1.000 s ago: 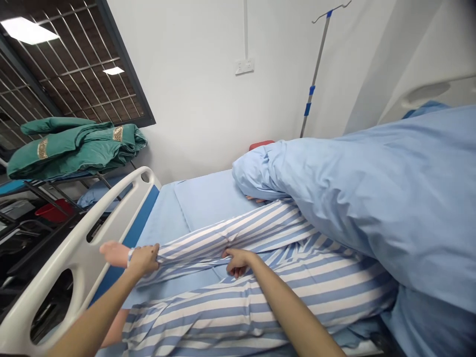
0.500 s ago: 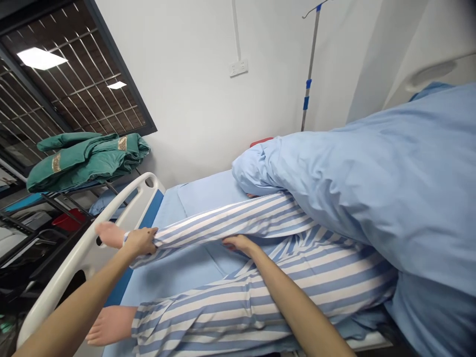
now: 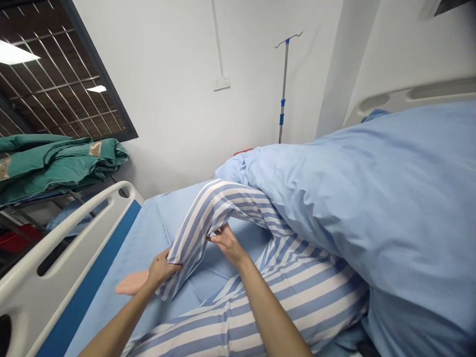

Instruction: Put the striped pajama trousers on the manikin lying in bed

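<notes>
Head view, 2 hands. Item 1: blue-and-white striped gown sleeve point(image 3: 197, 230), lifted off the bed in a tented fold. Left hand point(image 3: 160, 270), fingers closed, grips its lower edge; right hand point(image 3: 226, 245) pinches its inner side. Item 2: bare mannequin hand point(image 3: 132, 282), just beside the left hand. Edges: white bed rail point(image 3: 61, 248) at left, blue sheet point(image 3: 143, 243) between, pale blue quilt point(image 3: 353, 198) at right.

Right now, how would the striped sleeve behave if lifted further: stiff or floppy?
The blue-and-white striped sleeve looks floppy: it creases and folds where the left hand and right hand grip it. It probably feels light, since it arches up between them with little sag, though whether an arm lies inside cannot be told.
</notes>
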`<action>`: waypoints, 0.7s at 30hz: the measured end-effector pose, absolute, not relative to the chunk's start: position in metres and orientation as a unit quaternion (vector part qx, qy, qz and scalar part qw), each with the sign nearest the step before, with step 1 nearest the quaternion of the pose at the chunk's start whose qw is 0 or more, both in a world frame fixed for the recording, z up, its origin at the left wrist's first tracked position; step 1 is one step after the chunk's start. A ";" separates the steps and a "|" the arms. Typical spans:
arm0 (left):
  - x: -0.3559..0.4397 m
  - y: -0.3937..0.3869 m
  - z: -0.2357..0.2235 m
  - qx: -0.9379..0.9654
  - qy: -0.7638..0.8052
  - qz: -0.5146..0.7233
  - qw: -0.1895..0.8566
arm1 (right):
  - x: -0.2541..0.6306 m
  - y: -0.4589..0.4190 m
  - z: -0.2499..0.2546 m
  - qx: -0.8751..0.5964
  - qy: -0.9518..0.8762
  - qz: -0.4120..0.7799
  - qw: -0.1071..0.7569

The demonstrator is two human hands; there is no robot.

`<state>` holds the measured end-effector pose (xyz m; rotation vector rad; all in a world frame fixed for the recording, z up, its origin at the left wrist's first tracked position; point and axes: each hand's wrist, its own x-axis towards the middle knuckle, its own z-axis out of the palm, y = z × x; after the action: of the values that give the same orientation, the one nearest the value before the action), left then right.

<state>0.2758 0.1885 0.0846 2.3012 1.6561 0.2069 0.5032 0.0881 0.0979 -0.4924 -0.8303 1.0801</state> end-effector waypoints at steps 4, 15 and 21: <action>0.307 0.183 0.062 0.773 0.611 0.096 0.143 | 0.502 0.086 0.093 -0.228 -0.357 0.486 0.764; 0.304 0.187 0.055 0.788 0.598 0.080 0.124 | 0.491 0.096 0.069 -0.363 -0.371 0.527 0.673; 0.284 0.192 0.056 0.802 0.581 0.069 0.121 | 0.489 0.105 0.046 -0.444 -0.398 0.489 0.637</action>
<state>0.2842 0.1919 0.0556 2.3408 1.6977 0.2002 0.4892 0.1049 0.0463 -1.0141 -0.9088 1.1157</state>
